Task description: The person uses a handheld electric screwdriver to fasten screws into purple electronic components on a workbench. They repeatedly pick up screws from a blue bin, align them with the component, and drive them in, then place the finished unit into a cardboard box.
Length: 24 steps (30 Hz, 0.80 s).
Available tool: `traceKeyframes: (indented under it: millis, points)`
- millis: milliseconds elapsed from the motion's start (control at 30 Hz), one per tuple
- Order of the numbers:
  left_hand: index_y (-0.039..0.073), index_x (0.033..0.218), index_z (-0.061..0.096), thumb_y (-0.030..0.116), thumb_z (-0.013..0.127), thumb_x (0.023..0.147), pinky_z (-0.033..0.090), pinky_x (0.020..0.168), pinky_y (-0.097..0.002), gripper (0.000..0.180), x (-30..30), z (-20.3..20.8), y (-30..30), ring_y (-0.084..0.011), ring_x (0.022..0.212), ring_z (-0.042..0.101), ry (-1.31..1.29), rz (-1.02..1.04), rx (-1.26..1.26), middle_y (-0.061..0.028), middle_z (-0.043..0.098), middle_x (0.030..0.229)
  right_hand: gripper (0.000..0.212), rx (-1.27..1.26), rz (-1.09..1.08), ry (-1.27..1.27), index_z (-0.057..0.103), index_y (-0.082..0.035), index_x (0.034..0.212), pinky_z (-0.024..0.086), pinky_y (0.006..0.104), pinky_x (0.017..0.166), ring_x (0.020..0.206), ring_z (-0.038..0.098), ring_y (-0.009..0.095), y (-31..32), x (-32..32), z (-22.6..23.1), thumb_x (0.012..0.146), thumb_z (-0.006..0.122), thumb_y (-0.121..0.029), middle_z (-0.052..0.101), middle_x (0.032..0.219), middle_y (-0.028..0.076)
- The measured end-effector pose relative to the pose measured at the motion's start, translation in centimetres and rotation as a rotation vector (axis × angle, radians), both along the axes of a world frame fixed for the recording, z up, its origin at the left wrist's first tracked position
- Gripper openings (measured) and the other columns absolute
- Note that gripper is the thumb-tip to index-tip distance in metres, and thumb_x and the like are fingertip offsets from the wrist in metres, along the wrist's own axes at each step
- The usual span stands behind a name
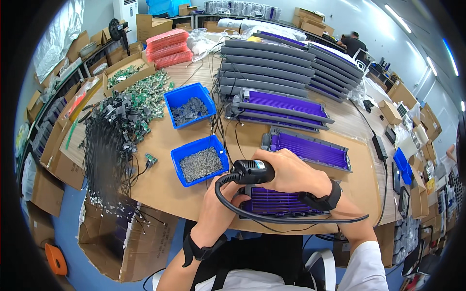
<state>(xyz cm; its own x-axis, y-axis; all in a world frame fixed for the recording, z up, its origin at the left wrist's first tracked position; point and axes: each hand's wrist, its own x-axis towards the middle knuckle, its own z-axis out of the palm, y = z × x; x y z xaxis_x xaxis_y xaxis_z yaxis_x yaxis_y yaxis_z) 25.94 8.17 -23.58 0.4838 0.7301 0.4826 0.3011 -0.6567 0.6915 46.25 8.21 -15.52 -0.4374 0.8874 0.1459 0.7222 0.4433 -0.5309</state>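
My right hand point(296, 172) is wrapped around a black electric screwdriver point(256, 171), whose thick cord loops down and off to the right. Beneath it, close to the table's front edge, lies a long grey housing with a purple ribbed inside point(281, 200). The left end of this housing is gripped by my left hand point(216, 206), its thumb on the end and its other fingers partly hidden under the screwdriver. The screwdriver's tip cannot be made out. Just left of my hands stands a blue bin point(175, 167) of small screws.
Behind it sits another blue bin point(168, 104) with small dark parts. Cabled modules point(116, 116) and green circuit boards point(153, 92) heap up at the left. More purple housings point(308, 148) and grey stacks point(267, 72) fill the back. A black adapter point(379, 148) hangs on a cable at right.
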Motion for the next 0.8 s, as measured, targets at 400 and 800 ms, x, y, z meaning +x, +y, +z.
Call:
traceKeyframes:
  millis: [400,800]
  points:
    - [0.003,0.110,0.058,0.000,0.070,0.077,0.048,0.079,-0.0458,0.035,0.3,-1.0,0.4,-0.0396,0.092,0.056,0.013,-0.025,0.059,-0.0183,0.059,0.096,0.035,-0.073,-0.005,-0.074,0.057,-0.001,0.097,0.050,0.0431,0.062,0.073,0.064,0.041,0.3,0.0,-0.1,0.067,0.074,-0.005,0.064,0.072,0.021]
    - [-0.004,0.100,0.065,-0.012,0.071,0.069,0.054,0.073,-0.0350,0.032,0.8,0.6,0.0,-0.0290,0.082,0.067,-0.153,-0.046,-0.390,-0.0160,0.069,0.091,0.040,-0.125,-0.027,-0.120,0.058,0.002,0.100,0.052,0.0427,0.070,0.080,0.065,0.042,0.5,0.2,0.4,0.068,0.078,-0.012,0.066,0.080,0.024]
